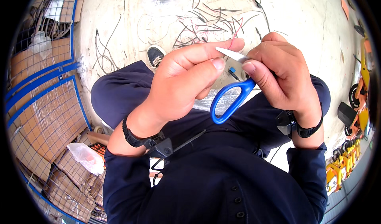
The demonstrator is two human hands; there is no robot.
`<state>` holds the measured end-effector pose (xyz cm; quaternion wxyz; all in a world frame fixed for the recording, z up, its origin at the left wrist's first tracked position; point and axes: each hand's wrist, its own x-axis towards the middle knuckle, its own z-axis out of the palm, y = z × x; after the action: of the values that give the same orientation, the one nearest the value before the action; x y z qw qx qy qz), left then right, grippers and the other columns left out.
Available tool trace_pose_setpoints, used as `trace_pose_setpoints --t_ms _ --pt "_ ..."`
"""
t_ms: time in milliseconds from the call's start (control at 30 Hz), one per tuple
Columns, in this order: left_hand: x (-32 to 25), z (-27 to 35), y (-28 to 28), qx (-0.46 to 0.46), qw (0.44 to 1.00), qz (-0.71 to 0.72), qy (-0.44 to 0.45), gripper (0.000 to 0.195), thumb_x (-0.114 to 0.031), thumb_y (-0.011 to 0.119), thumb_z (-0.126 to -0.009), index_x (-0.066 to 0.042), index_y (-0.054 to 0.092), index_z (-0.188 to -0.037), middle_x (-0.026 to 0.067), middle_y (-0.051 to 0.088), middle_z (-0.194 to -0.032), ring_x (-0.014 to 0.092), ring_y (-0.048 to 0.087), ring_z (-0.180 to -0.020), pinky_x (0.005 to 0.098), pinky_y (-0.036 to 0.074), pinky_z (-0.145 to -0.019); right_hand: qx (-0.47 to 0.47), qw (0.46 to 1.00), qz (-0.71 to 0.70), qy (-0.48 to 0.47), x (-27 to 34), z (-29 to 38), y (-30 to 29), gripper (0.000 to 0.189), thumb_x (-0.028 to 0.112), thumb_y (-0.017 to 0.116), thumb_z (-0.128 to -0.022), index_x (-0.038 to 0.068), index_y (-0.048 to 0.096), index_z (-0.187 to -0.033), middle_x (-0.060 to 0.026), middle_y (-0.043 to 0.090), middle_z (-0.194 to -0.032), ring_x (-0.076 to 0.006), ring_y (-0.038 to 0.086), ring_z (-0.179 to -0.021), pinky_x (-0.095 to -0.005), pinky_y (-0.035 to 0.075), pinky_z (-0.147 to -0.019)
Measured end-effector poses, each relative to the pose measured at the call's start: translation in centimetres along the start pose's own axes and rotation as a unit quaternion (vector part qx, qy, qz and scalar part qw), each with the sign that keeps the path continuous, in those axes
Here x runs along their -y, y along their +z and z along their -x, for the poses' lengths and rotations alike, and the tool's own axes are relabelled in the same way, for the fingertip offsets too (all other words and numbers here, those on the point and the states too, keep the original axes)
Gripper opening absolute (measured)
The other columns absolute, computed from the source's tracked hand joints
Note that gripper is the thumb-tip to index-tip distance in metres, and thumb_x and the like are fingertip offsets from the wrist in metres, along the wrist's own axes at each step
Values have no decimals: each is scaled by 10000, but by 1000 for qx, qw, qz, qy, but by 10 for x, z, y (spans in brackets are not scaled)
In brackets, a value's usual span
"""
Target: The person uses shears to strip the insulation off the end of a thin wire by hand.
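Note:
Blue-handled scissors [219, 106] are gripped around the pivot by my right hand [281, 70], one handle loop hanging down towards my lap. Their pale blade [230, 53] points left and lies across the index finger of my left hand [187, 75]. A thin red wire [237, 30] runs up from the left fingertips beside the blade; the left thumb and index finger are close together, and how they pinch the wire is partly hidden. Just below the blade, a small blue-ended connector [232, 70] shows between my hands, over or on the floor.
Many cut black cable pieces [220, 18] and red strands lie scattered on the pale floor ahead. A looped black cable [102, 56] lies to the left, near a blue wire-mesh cage [73, 39] holding cardboard. Yellow and orange wheeled equipment [361, 105] stands at the right.

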<state>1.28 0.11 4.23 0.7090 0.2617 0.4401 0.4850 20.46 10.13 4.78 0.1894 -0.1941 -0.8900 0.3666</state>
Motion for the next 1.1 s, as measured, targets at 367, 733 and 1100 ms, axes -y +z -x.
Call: trace_pose_setpoints --t_ms 367,733,1100 --pt "0 2 -1 15 1000 -11 24 312 -61 474 -939 70 589 -1197 -43 565 -703 -27 429 -608 145 365 -585 -2 1000 1 -2 1 -3 2 100 91 626 -839 3 629 -793 -77 595 -658 -245 524 -571 -327 403 -639" --pt "-2 1 -5 2 1000 -8 3 353 -59 447 -924 54 572 -1235 -90 435 -583 -21 321 -503 179 251 -474 -10 1000 11 4 -1 -4 -2 147 123 622 -868 10 628 -775 -70 599 -647 -245 494 -578 -326 392 -618" --pt "-7 0 -5 -3 999 -30 11 429 -91 417 -930 118 467 -1302 -106 343 -529 -18 253 -424 179 183 -411 -25 999 29 -2 -3 -3 -3 162 132 621 -878 7 623 -775 -73 585 -634 -232 486 -573 -319 391 -603"
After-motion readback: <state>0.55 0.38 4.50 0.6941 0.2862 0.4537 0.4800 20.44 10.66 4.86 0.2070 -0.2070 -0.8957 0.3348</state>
